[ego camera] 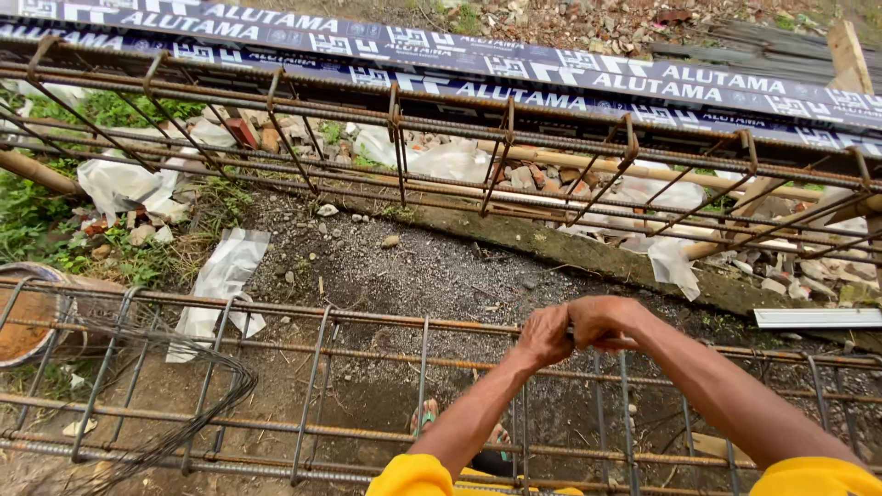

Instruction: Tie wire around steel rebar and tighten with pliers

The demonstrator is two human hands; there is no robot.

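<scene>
Where it runs off both frame edges, rusty rebar cage (303, 321): long ribbed bars, square stirrups, lying across gravel. Second cage (459, 129) behind, partly cut off. Left hand (544, 335) and right hand (602, 321): both closed together on upper bar; anything gripped between them is hidden.

Rust-brown rebar cage (367, 321); yellow sleeves (413, 476); dark blue panel (514, 64), white key-pattern print; white plastic sheet (220, 276); grey gravel ground (432, 276).

Left hand (544, 337) and right hand (602, 321) together on rusty rebar cage (322, 317) top bar.
</scene>
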